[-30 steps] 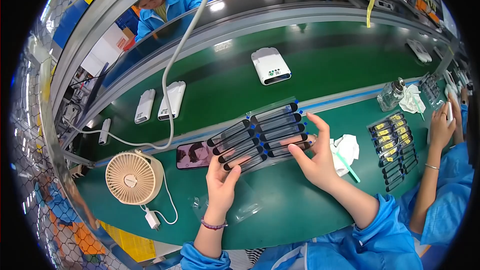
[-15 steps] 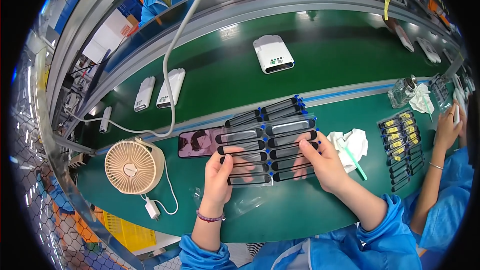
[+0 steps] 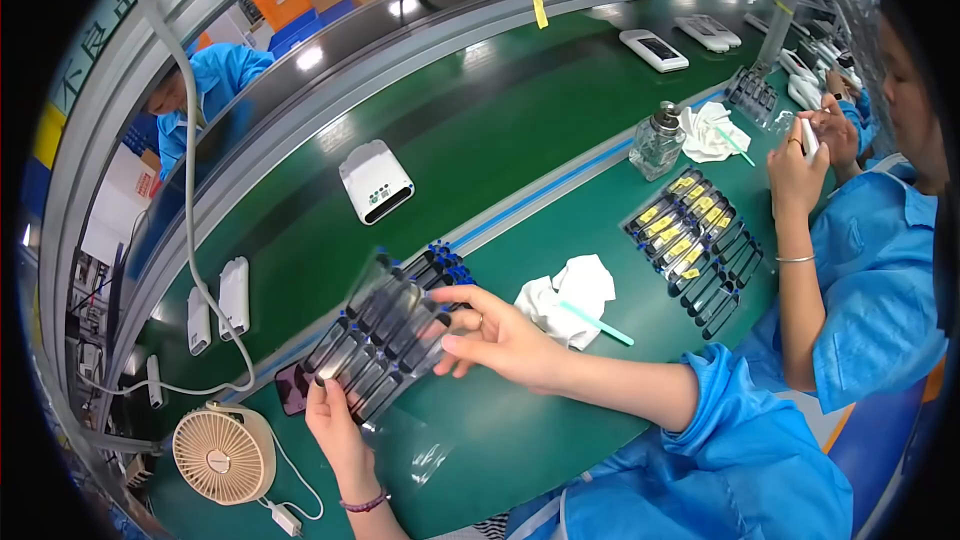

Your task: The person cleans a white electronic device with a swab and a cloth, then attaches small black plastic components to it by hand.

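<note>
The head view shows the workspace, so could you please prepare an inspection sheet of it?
Surface: green tabletop, partly covered.
Job's things: clear sheet of black-ended strips, held up, blurred; yellow-labelled strips lie to the right.
Clutter: beige fan, crumpled white tissue, glass bottle, partly hidden phone.
Hands: left hand grips the sheet's lower edge; right hand is at its right side, grip unclear.
Cables: white fan cord on the tabletop; thick white cable hanging across the conveyor.
Surroundings: green conveyor carrying white devices; co-worker at right.

Hands (image 3: 508,345) holding black-barred sheets (image 3: 375,338) — beige fan (image 3: 222,453), white cloth (image 3: 585,283)
</note>
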Motion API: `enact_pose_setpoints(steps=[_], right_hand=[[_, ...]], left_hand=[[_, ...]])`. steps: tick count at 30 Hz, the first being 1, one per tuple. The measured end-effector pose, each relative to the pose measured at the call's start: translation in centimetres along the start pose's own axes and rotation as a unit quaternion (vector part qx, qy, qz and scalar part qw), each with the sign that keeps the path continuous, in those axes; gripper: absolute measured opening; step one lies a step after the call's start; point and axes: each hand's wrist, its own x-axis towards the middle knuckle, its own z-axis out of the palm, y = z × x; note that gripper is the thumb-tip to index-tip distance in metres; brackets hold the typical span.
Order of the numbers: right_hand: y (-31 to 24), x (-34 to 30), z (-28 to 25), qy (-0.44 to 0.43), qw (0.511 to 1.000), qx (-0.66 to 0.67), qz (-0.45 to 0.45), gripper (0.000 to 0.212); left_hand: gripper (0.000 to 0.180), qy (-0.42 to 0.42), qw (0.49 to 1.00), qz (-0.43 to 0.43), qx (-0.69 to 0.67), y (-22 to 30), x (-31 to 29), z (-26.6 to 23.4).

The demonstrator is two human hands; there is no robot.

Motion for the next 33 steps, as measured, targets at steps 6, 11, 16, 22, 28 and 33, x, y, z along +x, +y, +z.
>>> enact_pose_setpoints(steps=[6,11,16,22,28,33], right_hand=[[-0.2,-1.2,0.7,0.156,0.916,-0.350,-0.116,0.044],[-0.5,-1.0,0.3,0.141,0.760,-0.550,-0.316,0.058],[-0.1,-1.0,0.6,0.005,0.667,-0.671,-0.325,0.072],[-0.4,-0.8,-0.2,0.035,0.685,-0.597,-0.416,0.070],[-6.7,-3.4,-3.0,0.249,0.549,-0.638,-0.479,0.038],[-9.7,-10.5,-14.6,0.493,0.381,-0.764,-0.167,0.032]], left_hand=[[0.039,0.057,0.959,0.102,0.257,-0.5,1.2,0.4],[0.039,0.124,0.958,0.145,0.213,-0.5,1.0,1.9],[0.038,0.173,0.883,0.215,0.379,-0.7,1.5,1.2],[0.038,0.182,0.837,0.307,0.415,-0.4,0.3,1.4],[0.034,0.162,0.828,0.332,0.421,-0.3,-0.3,1.3],[0.033,0.169,0.836,0.322,0.411,0.6,-1.1,1.3]])
